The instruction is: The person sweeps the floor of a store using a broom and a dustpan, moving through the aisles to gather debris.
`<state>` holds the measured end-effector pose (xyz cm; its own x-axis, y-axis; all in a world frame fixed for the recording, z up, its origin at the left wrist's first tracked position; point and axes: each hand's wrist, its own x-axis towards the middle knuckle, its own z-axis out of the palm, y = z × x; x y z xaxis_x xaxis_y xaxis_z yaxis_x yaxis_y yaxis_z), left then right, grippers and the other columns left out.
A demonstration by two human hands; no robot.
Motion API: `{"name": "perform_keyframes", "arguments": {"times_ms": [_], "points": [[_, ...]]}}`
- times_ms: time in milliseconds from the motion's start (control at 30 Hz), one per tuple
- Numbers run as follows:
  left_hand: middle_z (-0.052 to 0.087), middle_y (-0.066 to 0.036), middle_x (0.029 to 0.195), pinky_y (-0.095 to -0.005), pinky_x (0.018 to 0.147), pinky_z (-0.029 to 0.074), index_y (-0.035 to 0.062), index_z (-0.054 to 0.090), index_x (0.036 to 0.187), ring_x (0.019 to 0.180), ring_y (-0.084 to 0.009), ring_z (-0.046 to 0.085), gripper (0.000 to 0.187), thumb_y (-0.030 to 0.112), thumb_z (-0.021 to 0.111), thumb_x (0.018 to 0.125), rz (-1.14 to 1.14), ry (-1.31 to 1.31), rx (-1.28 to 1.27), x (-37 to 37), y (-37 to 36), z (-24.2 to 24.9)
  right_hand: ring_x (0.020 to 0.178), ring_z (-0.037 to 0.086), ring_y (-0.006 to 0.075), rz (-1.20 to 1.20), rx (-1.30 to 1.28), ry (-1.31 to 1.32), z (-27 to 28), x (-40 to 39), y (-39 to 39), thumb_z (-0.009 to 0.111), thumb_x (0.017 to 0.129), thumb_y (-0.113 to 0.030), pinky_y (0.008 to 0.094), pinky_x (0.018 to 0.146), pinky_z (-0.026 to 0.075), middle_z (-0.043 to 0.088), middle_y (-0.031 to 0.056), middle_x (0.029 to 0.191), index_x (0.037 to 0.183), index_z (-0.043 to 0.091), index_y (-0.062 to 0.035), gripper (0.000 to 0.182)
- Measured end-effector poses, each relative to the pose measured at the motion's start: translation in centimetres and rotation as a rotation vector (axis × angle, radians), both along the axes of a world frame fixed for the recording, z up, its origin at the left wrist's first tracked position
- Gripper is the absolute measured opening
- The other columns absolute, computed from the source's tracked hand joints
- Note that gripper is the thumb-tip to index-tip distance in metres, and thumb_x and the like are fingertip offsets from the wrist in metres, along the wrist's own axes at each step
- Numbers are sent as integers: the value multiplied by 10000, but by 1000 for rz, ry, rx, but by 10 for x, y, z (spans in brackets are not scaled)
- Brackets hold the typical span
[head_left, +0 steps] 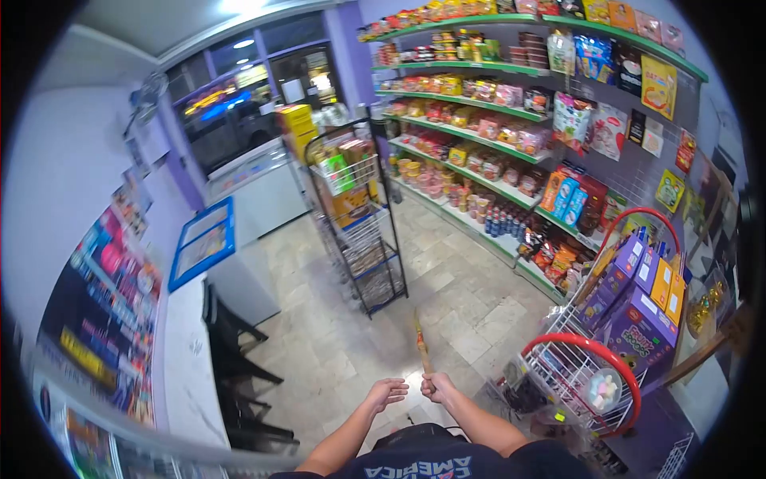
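I'm in a grocery shop: colourful snack packets (509, 95) line the green front edges of wall shelves (511, 67), opposite a blue-rimmed white freezer (251, 291).

Tan stick (421, 343), green-edged shelves (463, 104)

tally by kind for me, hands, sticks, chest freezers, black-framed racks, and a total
Hands: 2, the open left hand and the right hand, closed around a stick
Sticks: 1, that stick
Chest freezers: 2, the blue-rimmed freezer and the white freezer behind it
Black-framed racks: 1, the floor rack
Total: 6
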<state>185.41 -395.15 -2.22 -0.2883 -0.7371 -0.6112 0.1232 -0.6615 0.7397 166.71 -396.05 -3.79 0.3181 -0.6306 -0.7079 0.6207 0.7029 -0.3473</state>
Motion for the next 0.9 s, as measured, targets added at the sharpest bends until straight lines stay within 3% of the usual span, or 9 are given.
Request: {"name": "perform_keyframes", "arguments": {"times_ms": [100, 233, 367, 467, 667, 833, 900], "points": [[594, -110, 960, -322, 737, 482, 13, 495, 1065, 849, -200, 584, 257, 154, 444, 856, -136, -40, 1, -21, -91, 0, 379, 353, 109, -145, 36, 16, -11, -15, -63, 420, 841, -108, 217, 313, 260, 399, 15, 512, 714, 385, -71, 137], [596, -80, 940, -315, 748, 469, 41, 519, 1024, 850, -184, 580, 225, 176, 455, 856, -389, -19, -42, -84, -207, 7, 370, 379, 121, -347, 32, 59, -1, -41, -139, 450, 833, -103, 230, 314, 292, 417, 24, 507, 728, 434, -47, 120], [593, -63, 943, -317, 756, 460, 57, 535, 1008, 868, -177, 571, 216, 193, 468, 854, -608, 11, -122, -137, -311, 11, 390, 389, 118, -409, 79, -12, -24, -89, -242, 447, 836, -92, 226, 322, 300, 417, 15, 538, 775, 430, -37, 83], [591, -66, 947, -317, 762, 458, 59, 530, 1017, 871, -173, 567, 223, 199, 466, 855, -596, -2, -67, -165, -393, 10, 380, 369, 108, -356, 132, 130, -16, -132, -323, 455, 832, -104, 215, 316, 271, 400, 11, 495, 721, 414, -62, 126], [574, -90, 989, -344, 790, 459, 29, 496, 1052, 890, -199, 569, 230, 151, 441, 864, -459, -82, 28, -203, -555, -18, 407, 379, 121, -48, 4, 282, 1, -211, -468, 469, 826, -86, 238, 329, 287, 401, 17, 544, 715, 421, -54, 125], [593, -73, 918, -339, 746, 471, 62, 525, 971, 810, -193, 575, 193, 179, 440, 843, -260, -8, 285, -246, -691, -64, 397, 394, 100, 214, -101, 426, 33, -246, -582, 516, 804, -84, 229, 310, 262, 420, 21, 598, 830, 422, -46, 104], [594, -70, 896, -331, 737, 471, 67, 529, 957, 806, -187, 573, 183, 178, 452, 834, -185, 46, 248, -276, -759, -82, 393, 394, 99, 251, -134, 421, 36, -259, -634, 524, 801, -82, 229, 308, 265, 419, 20, 597, 853, 417, -47, 123]]}}
